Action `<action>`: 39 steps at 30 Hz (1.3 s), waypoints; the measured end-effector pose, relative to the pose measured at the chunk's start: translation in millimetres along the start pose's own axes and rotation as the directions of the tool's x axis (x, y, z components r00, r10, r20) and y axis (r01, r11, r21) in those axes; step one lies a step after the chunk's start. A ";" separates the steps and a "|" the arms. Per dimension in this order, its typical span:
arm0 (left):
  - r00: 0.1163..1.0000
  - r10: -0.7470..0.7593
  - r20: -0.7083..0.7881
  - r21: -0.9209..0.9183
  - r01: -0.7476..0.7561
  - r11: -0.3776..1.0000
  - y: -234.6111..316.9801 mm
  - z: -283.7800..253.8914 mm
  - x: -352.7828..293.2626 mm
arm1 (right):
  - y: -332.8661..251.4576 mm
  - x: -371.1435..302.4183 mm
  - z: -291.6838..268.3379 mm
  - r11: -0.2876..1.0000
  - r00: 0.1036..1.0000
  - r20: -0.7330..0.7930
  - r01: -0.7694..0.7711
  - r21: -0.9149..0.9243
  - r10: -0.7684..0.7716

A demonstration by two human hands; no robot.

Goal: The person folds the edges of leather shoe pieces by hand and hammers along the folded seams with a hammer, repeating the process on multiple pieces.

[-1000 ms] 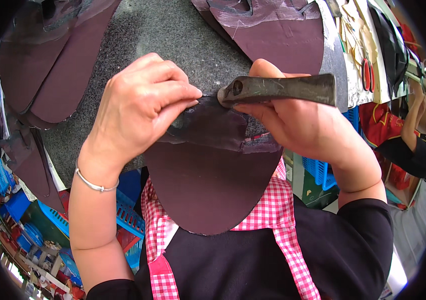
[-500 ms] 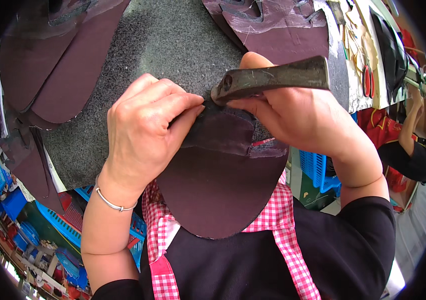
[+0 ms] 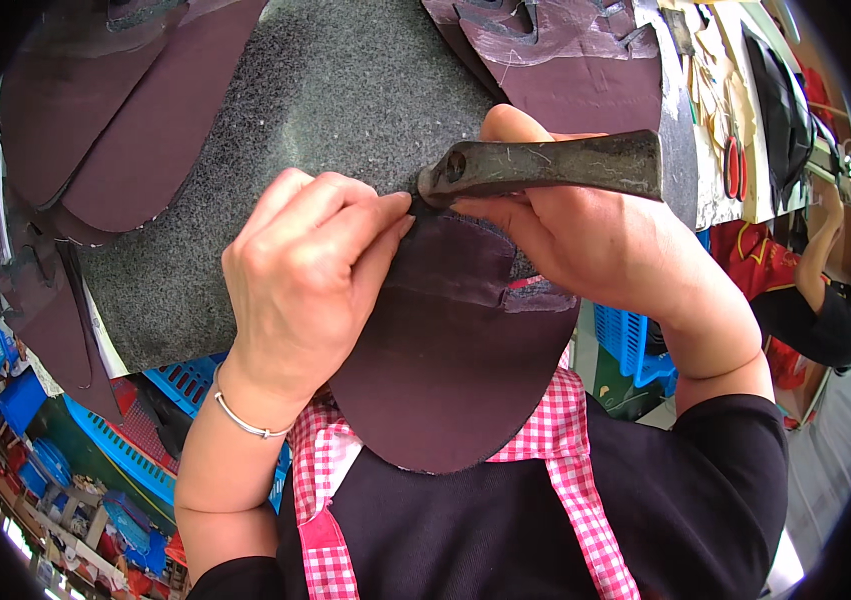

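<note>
A dark brown leather piece (image 3: 451,385) with a rounded near end hangs over the slab's near edge, against my checked apron. My left hand (image 3: 306,265) is closed in a pinch at the far left edge of this piece, close to the hammer's face. In my right hand (image 3: 601,240) is a hammer (image 3: 571,163); its dark metal head points left and its rounded face rests on or just over the leather's far edge. My right fingers wrap round beneath the head, and the handle is mostly hidden.
The work lies on a grey speckled slab (image 3: 346,110). More leather pieces lie at the far left (image 3: 136,160) and far right (image 3: 586,85). Red-handled scissors (image 3: 735,170) lie farther right. Blue plastic baskets (image 3: 629,340) stand below the slab. Another person's arm (image 3: 818,250) shows at right.
My left hand and forearm have shifted a little to the right, and the leather's left edge has moved right with them. The hammer head sits slightly nearer to me.
</note>
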State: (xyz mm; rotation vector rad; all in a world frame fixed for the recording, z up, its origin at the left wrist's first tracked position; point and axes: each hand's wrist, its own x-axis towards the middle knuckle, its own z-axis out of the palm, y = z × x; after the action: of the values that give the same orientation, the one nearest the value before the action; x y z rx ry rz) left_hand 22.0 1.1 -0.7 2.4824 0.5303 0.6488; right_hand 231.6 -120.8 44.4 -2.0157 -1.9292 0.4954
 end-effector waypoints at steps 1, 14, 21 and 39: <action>1.000 0.022 0.001 0.031 -0.022 0.999 1.0 -0.1 0.3 | 1.9 0.0 0.9 1.000 1.000 -0.005 0.010 0.022 -0.010; 0.998 0.053 0.026 0.238 -0.058 0.970 -2.7 -2.5 -14.0 | -16.9 11.6 -5.1 0.989 0.994 0.019 0.106 -0.106 -0.105; 0.995 0.035 0.092 0.287 -0.060 0.956 -6.1 -5.1 -5.2 | -7.2 11.3 -1.8 0.961 0.981 -0.066 0.163 -0.225 -0.182; 0.922 0.379 0.084 0.268 -0.387 0.882 -11.7 -32.2 210.2 | 156.7 6.6 -57.8 0.948 0.795 -0.534 -0.315 0.039 0.286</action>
State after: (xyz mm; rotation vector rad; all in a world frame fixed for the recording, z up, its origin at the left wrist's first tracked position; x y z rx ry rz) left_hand 172.0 123.6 87.8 2.8964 0.1164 0.7255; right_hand 397.7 -120.7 25.6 -2.2038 -1.3025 -0.0665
